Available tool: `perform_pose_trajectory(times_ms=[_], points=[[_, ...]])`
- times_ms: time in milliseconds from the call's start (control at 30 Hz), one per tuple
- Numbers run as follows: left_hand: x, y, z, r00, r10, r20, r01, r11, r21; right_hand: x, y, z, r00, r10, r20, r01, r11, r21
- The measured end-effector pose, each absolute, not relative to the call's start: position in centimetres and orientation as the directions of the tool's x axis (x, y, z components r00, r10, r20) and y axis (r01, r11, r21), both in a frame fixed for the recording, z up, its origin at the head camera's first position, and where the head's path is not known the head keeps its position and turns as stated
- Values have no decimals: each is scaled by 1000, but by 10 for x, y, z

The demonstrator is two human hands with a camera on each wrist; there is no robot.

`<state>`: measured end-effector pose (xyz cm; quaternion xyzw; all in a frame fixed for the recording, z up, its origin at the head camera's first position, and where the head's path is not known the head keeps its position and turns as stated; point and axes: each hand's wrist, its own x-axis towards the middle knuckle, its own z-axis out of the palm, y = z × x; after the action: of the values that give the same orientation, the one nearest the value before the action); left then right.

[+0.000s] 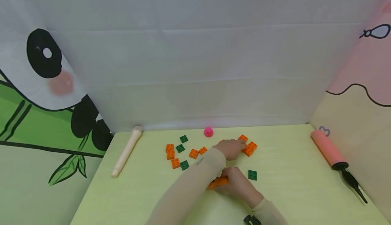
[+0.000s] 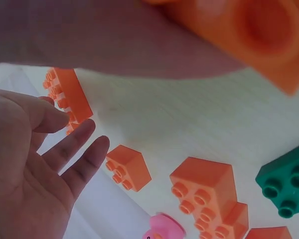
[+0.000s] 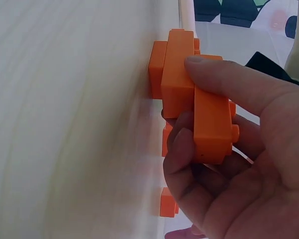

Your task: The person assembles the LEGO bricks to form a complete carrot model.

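My right hand (image 1: pixel 239 186) grips a joined piece of orange toy building bricks (image 3: pixel 209 114) close over the table. In the right wrist view the thumb presses on top and the fingers curl round below. My left hand (image 1: pixel 231 148) reaches across to a stacked pair of orange bricks (image 1: pixel 249 148), its fingers (image 2: pixel 79 144) spread and loosely bent with nothing between them. In the left wrist view that orange stack (image 2: pixel 72 94) stands just past the fingertips, and a single orange brick (image 2: pixel 129 167) lies close by. The right hand's bricks (image 2: pixel 269 35) fill that view's top corner, blurred.
Several orange bricks (image 1: pixel 170 152) and green bricks (image 1: pixel 184 165) lie left of the hands; one green brick (image 1: pixel 252 175) is to their right. A pink ball-like figure (image 1: pixel 208 132) sits at the back. A pale rod (image 1: pixel 127 152) and a pink cylinder with black end (image 1: pixel 328 147) lie at the sides.
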<state>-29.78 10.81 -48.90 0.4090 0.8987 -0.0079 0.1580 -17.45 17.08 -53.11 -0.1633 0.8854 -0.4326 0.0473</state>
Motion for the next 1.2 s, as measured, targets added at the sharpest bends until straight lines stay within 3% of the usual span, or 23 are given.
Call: perform_pose_trajectory(times_ms=[233, 633, 1033, 1200], points=[[-300, 109, -491, -606, 742, -286, 754, 651, 88, -175, 170, -527, -934, -352, 55, -271, 601, -752], [-307, 111, -504, -586, 781, -214, 807, 586, -70, -176, 170, -530, -937, -347, 36, -247, 587, -771], [-311, 103, -512, -568, 797, -205, 814, 581, 5, -175, 169, -529, -933, -358, 48, -268, 597, -757], [-312, 99, -513, -594, 781, -194, 789, 612, 46, -174, 169, -528, -934, -356, 26, -251, 603, -757]])
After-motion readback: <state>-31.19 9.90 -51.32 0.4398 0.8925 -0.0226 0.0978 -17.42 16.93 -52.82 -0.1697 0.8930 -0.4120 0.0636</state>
